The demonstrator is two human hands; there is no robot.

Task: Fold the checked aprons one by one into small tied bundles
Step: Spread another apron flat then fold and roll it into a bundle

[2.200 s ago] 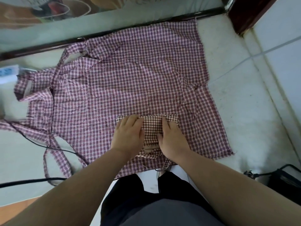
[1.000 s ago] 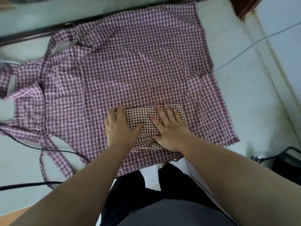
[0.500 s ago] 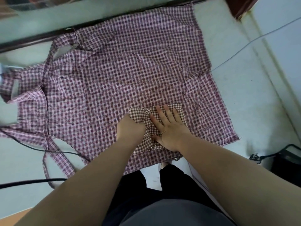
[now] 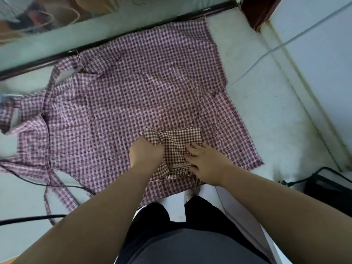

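Currently your left hand (image 4: pixel 146 153) grips the bunched left corner of the brown checked apron (image 4: pixel 181 138), fingers curled round it. Your right hand (image 4: pixel 205 162) presses that apron down, fingers apparently loosely bent. It lies on the spread pink checked apron (image 4: pixel 133 82).

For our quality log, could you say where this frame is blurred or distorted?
Head view: the pink apron smears at its left edge; the brown bundle, left hand and right hand are sharper; forearms stretch toward the bottom corners; soft light.
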